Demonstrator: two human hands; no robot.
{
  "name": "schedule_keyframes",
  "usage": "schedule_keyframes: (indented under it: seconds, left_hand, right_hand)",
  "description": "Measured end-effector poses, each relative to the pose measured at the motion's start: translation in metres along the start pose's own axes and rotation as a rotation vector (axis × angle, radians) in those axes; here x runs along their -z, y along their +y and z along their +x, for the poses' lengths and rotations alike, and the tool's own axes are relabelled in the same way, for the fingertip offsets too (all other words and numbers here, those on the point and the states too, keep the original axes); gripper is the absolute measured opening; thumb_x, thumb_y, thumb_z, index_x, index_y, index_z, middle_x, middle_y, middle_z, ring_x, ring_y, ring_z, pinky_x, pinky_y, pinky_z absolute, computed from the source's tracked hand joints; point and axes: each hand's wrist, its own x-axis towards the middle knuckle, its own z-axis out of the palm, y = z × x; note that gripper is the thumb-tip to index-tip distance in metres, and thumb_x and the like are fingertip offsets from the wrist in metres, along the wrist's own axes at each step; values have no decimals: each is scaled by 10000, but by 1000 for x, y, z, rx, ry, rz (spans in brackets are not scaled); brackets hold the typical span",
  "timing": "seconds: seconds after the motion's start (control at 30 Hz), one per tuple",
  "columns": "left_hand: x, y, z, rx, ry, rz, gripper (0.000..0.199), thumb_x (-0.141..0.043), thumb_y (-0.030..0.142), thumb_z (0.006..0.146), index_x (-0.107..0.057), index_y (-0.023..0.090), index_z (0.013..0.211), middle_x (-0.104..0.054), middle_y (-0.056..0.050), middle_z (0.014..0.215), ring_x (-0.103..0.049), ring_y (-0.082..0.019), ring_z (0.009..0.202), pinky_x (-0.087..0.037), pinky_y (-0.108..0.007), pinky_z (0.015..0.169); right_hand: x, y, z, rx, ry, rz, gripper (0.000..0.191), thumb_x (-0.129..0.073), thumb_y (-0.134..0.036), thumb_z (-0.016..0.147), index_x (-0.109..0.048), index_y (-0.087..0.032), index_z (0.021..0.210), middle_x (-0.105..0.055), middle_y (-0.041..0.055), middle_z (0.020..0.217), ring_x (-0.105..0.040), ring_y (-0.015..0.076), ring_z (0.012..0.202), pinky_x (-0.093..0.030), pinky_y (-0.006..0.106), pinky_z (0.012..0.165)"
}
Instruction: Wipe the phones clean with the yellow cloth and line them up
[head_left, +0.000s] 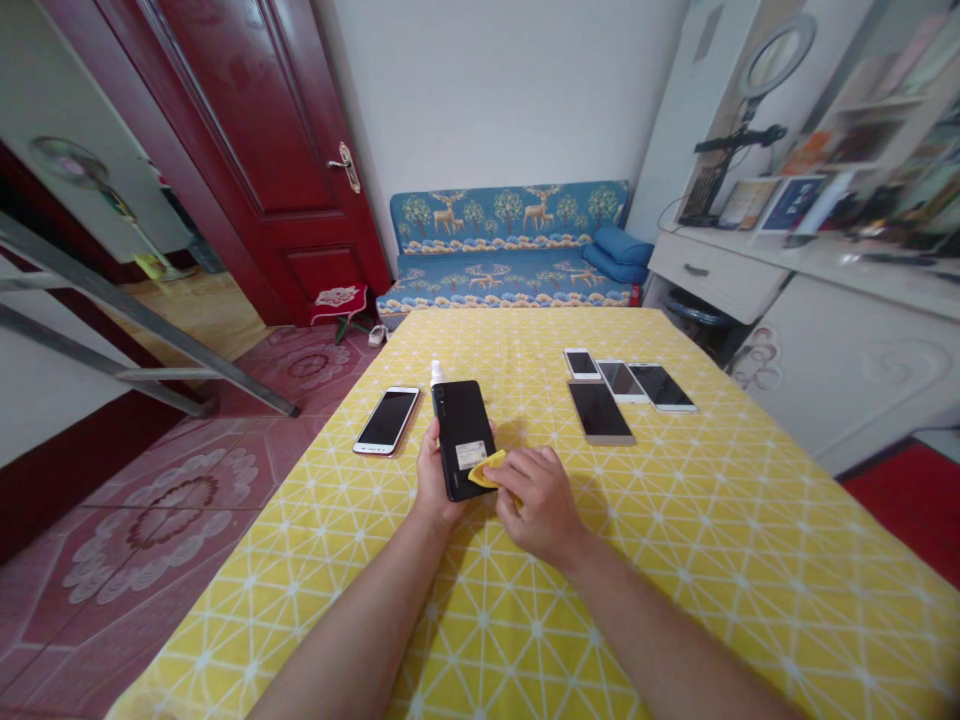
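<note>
A black smartphone (459,415) is held up over the table by my left hand (433,478), which is wrapped round its edges. Its back faces me, with a camera at the top left corner and a white label (472,456) near the lower end. My right hand (538,497) is closed on a folded yellow cloth (486,470), pressed against the lower right of the phone's back beside the label. Behind the phone's top edge stands a small bottle with a white cap (437,371), its lower part hidden. A white smartphone (388,420) lies screen up to the left.
Several more phones lie grouped on the right, among them a gold-edged phone (600,411) and a small white phone (581,363). A yellow patterned tablecloth (720,560) covers the table. Beyond stand a blue sofa (510,270) and, on the right, a white desk (847,310).
</note>
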Motion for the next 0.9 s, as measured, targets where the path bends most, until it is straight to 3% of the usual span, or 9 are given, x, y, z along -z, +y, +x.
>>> schedule_keyframes:
  seconds: [0.13,0.23,0.3,0.4,0.47,0.57,0.67,0.8,0.9]
  left_hand:
    - [3,11,1,-181,103,-52,562,-516,604,806,-677,124,1050,-720,-108,941,-681,-225,854,-532,-330,791]
    - [3,14,1,-233,177,-51,515,-546,601,805,-687,155,1022,-720,-84,913,-678,-213,826,-532,-317,761]
    - [2,12,0,-225,190,-13,477,-592,589,793,-689,170,999,-715,-73,902,-670,-202,803,-529,-310,743]
    - [1,3,0,-246,108,102,444,-701,526,741,-666,224,1065,-694,-32,886,-646,-165,754,-512,-278,697]
    - [0,-4,-1,-295,24,184,540,-771,430,704,-602,301,1201,-669,8,873,-622,-125,719,-488,-238,664]
    - [-3,-9,-1,-335,-46,267,755,-806,282,684,-466,395,1349,-647,33,893,-608,-94,742,-473,-209,692]
    - [-4,-10,-1,-313,-50,309,720,-777,241,717,-475,377,1356,-650,9,966,-609,-102,822,-479,-208,719]
    - [-2,-9,0,-241,-72,347,621,-724,275,777,-500,355,1351,-620,-26,1121,-596,-123,890,-485,-209,659]
    - [2,-10,1,-172,-110,416,571,-708,298,792,-533,307,1336,-580,-60,1192,-583,-148,957,-495,-220,669]
  right_hand:
    - [-1,17,2,-147,27,-119,272,-531,-56,772,-701,-226,898,-632,50,834,-550,205,850,-376,360,758]
    - [-1,22,3,-218,59,-160,306,-555,-85,804,-688,-229,1040,-640,90,1017,-549,250,980,-408,403,804]
    - [1,17,3,-197,74,-60,341,-571,-154,842,-629,-220,1172,-632,103,1103,-550,258,1044,-435,423,862]
    - [1,4,2,-143,37,166,449,-572,-296,891,-499,-213,1326,-621,109,1183,-581,236,1056,-490,393,880]
    - [-1,-2,1,-144,31,236,481,-555,-319,907,-451,-210,1363,-617,115,1205,-604,226,1047,-518,371,858]
    - [-4,0,-1,-160,87,206,382,-494,-236,929,-503,-198,1308,-644,119,1161,-617,224,1054,-520,370,878]
    - [-3,10,-3,-195,119,172,314,-452,-189,921,-581,-193,1207,-669,119,1115,-634,230,1023,-521,374,863]
    - [5,20,-3,-403,118,302,268,-460,-237,905,-647,-184,1089,-698,95,1011,-652,214,884,-524,347,772]
    - [17,32,-2,-717,146,542,297,-530,-348,859,-665,-156,1041,-671,44,760,-590,151,592,-475,268,534]
